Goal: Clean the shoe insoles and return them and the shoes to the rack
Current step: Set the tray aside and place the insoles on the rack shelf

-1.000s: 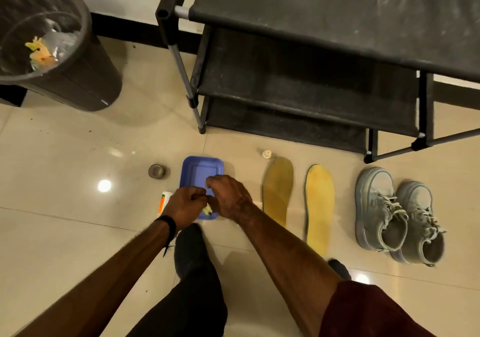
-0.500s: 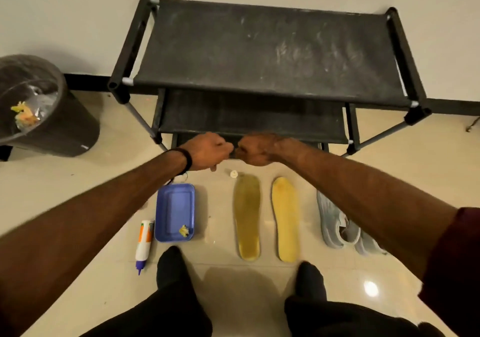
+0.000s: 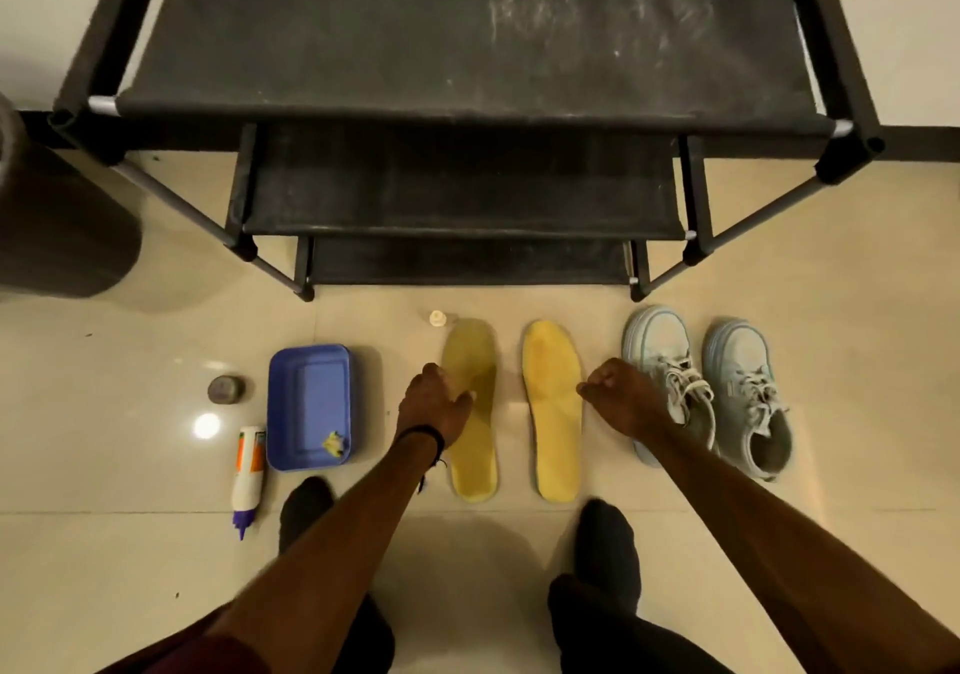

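Two insoles lie side by side on the floor at 12 o'clock from the person's feet: the darker insole (image 3: 471, 403) left, the yellow insole (image 3: 553, 408) right. Left hand (image 3: 434, 405) rests over the darker insole's left edge, fingers loosely bent, whether gripping cannot be told. Right hand (image 3: 621, 400), curled and holding nothing, hovers between the yellow insole and the grey shoes (image 3: 711, 387) at 2 o'clock. Blue tray (image 3: 309, 405) at 10 o'clock holds a small yellow scrap (image 3: 332, 443). Bottle (image 3: 247, 476) lies beside the tray. Rack (image 3: 467, 75) stands beyond.
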